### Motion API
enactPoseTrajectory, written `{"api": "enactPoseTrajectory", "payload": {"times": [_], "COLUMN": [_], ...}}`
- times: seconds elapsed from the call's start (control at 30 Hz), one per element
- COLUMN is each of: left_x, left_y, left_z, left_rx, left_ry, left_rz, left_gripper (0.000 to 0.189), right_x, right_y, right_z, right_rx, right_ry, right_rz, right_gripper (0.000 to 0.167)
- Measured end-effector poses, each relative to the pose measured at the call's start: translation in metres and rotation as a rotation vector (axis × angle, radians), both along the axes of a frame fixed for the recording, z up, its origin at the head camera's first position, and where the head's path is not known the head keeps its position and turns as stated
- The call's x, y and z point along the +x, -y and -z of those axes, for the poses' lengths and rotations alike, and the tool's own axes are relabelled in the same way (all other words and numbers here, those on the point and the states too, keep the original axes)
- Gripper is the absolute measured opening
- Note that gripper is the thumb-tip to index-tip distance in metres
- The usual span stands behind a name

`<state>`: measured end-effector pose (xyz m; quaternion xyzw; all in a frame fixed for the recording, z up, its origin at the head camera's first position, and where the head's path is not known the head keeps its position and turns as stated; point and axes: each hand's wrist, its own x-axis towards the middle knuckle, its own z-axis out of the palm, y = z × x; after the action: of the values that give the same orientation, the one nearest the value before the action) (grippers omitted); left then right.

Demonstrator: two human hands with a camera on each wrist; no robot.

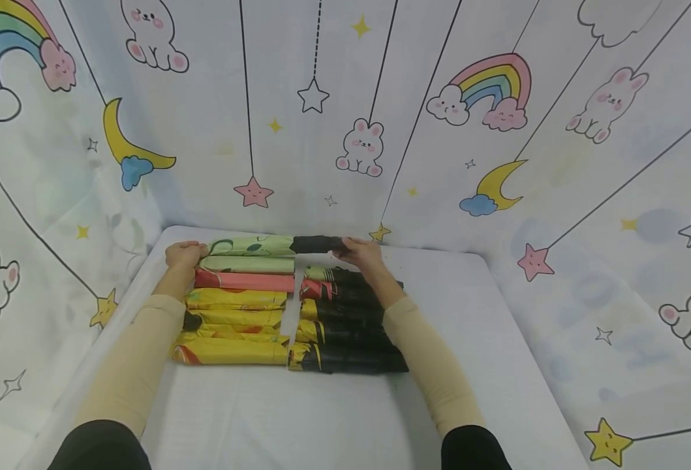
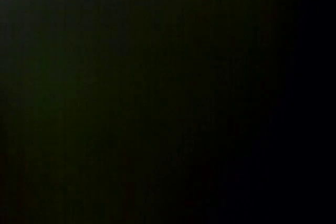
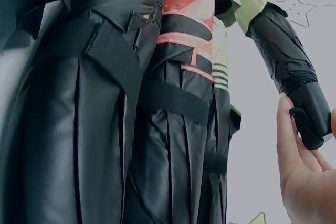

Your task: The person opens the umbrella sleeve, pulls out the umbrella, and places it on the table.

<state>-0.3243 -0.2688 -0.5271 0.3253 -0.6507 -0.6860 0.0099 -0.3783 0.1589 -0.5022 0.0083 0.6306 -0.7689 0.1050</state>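
Note:
Between both hands, at the back of the white table, lies a long green-and-black folding umbrella (image 1: 251, 246). My left hand (image 1: 183, 253) grips its green end. At the other end, my right hand (image 1: 361, 253) holds the short black handle (image 3: 311, 109), with the fingers on one side and the thumb at the view's edge. In front are rolled-up umbrellas in two columns: a green one (image 1: 248, 264), a red one (image 1: 245, 281) and several yellow ones (image 1: 230, 353) on the left. Black-ended ones (image 1: 351, 359) lie on the right, partly hidden by my right forearm. The left wrist view is almost black.
The white table (image 1: 263, 418) has raised cloth walls (image 1: 204, 130) printed with rainbows, moons and bunnies behind it and at both sides. Black straps (image 3: 176, 100) wrap the nearby umbrellas in the right wrist view.

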Motion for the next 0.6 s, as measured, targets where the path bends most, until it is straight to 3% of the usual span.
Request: {"api": "enactPoseTrajectory", "payload": {"times": [0.27,0.6], "left_x": [0.001,-0.001], "left_y": [-0.001,-0.001], "left_z": [-0.002,-0.003], "left_rx": [0.025,0.025], "left_ry": [-0.006,-0.001], "left_rz": [-0.006,-0.031], "left_gripper": [0.055,0.054], "right_x": [-0.001,-0.002], "right_y": [-0.013,-0.033], "right_z": [-0.001,-0.002], "right_rx": [-0.015,-0.075], "right_ry": [0.008,0.023], "right_rz": [0.021,0.063], "right_gripper": [0.043,0.045]}}
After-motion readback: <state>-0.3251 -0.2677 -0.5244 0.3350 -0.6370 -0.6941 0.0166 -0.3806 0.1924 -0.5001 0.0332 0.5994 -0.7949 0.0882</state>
